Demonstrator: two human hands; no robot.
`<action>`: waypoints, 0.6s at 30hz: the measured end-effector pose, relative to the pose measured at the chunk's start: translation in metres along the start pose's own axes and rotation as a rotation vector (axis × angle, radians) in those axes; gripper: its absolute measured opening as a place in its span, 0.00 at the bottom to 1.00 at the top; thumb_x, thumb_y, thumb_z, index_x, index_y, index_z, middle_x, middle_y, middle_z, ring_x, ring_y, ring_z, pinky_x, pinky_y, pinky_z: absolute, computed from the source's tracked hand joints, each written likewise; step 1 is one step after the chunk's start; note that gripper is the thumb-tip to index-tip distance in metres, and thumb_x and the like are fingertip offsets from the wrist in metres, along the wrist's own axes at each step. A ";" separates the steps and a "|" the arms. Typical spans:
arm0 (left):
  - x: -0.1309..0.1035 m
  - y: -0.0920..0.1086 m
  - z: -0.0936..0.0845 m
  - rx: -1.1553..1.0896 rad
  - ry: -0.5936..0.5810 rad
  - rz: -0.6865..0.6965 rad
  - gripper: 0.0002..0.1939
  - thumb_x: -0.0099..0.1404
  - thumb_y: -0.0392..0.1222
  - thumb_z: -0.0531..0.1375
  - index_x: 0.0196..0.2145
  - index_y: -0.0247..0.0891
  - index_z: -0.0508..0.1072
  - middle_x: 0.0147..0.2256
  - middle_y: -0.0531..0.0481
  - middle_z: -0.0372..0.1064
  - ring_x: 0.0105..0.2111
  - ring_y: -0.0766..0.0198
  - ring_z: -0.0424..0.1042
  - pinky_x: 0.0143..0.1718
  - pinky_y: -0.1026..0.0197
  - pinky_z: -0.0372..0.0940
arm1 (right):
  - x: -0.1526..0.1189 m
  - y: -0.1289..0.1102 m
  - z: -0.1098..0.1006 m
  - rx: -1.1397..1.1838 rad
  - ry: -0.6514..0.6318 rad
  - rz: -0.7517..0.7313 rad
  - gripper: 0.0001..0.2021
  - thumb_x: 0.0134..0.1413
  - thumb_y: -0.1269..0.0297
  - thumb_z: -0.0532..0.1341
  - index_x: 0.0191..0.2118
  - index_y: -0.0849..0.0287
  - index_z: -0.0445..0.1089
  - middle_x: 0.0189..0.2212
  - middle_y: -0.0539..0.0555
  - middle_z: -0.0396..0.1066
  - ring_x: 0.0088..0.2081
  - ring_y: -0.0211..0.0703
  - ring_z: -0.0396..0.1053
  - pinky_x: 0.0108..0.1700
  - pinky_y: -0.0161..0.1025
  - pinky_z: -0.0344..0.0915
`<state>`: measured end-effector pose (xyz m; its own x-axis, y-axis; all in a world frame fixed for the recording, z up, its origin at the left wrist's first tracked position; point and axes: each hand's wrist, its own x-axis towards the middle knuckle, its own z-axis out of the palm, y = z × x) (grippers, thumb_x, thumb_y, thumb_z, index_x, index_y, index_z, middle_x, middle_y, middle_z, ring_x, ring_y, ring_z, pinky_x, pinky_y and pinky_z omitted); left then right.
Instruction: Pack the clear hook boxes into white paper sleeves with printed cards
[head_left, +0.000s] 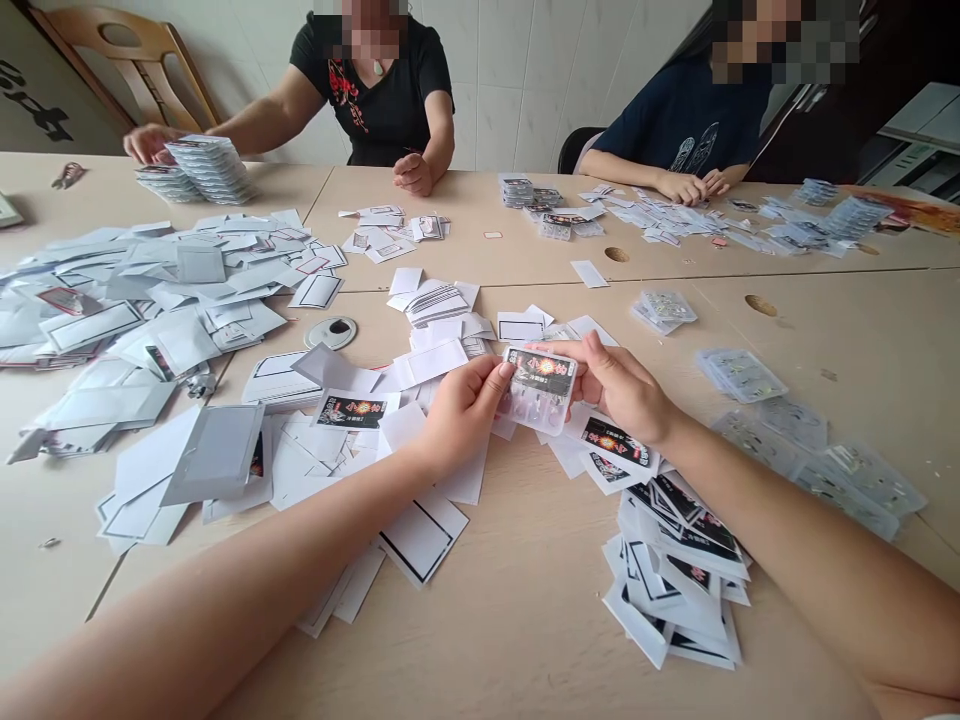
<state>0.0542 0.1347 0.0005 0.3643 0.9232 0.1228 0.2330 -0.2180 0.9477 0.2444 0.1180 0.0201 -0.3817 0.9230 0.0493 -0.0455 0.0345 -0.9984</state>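
Observation:
A small clear plastic box (pixel 537 400) with compartments and a black printed card at its top is held tilted up over the table. My left hand (pixel 466 412) pinches its left edge, thumb in front. At its right edge is my right hand (pixel 621 385), thumb raised and apart, fingers stretched along and partly behind the box; how firmly they touch it is hidden. Small metallic pieces show faintly inside. Beneath my right forearm lies a fanned pile of white sleeves with black printed cards (pixel 679 560). Another printed card (pixel 352 410) lies left of my left hand.
Loose white paper sleeves (pixel 135 290) heap up on the left. Several clear boxes (pixel 742 375) lie at right. A round metal grommet (pixel 330 333) and a table hole (pixel 760 305) interrupt the tabletop. Across the table sit two people, near stacked packs (pixel 212 168) and scattered cards (pixel 660 215).

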 end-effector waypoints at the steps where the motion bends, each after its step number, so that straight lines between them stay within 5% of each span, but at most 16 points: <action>1: 0.000 -0.001 0.000 -0.003 0.011 -0.006 0.18 0.68 0.51 0.49 0.28 0.36 0.64 0.21 0.54 0.58 0.23 0.69 0.59 0.25 0.65 0.55 | 0.000 0.000 0.000 -0.039 0.006 -0.004 0.23 0.61 0.48 0.50 0.51 0.60 0.68 0.27 0.53 0.68 0.25 0.36 0.65 0.26 0.34 0.64; 5: 0.000 -0.004 0.001 -0.134 0.025 -0.036 0.18 0.68 0.53 0.50 0.28 0.36 0.62 0.22 0.54 0.58 0.23 0.69 0.60 0.26 0.64 0.56 | -0.001 0.003 -0.001 -0.190 -0.004 -0.010 0.23 0.54 0.59 0.62 0.55 0.55 0.62 0.29 0.50 0.69 0.24 0.33 0.62 0.24 0.31 0.59; 10: 0.000 -0.003 0.000 -0.381 0.000 -0.077 0.13 0.66 0.49 0.54 0.30 0.37 0.61 0.24 0.55 0.55 0.24 0.70 0.57 0.26 0.65 0.56 | -0.004 0.005 0.003 -0.238 -0.044 0.015 0.20 0.57 0.63 0.59 0.55 0.55 0.60 0.28 0.50 0.68 0.22 0.31 0.58 0.21 0.30 0.56; 18: -0.003 0.000 -0.001 -0.403 0.012 -0.025 0.19 0.67 0.50 0.51 0.23 0.36 0.57 0.21 0.56 0.45 0.21 0.71 0.44 0.22 0.63 0.45 | -0.007 0.003 0.003 -0.168 -0.119 0.056 0.20 0.57 0.63 0.59 0.56 0.54 0.60 0.29 0.50 0.68 0.25 0.33 0.61 0.24 0.31 0.59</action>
<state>0.0523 0.1328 0.0005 0.3517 0.9308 0.0999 -0.1312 -0.0567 0.9897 0.2440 0.1109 0.0164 -0.4863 0.8737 -0.0130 0.1297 0.0574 -0.9899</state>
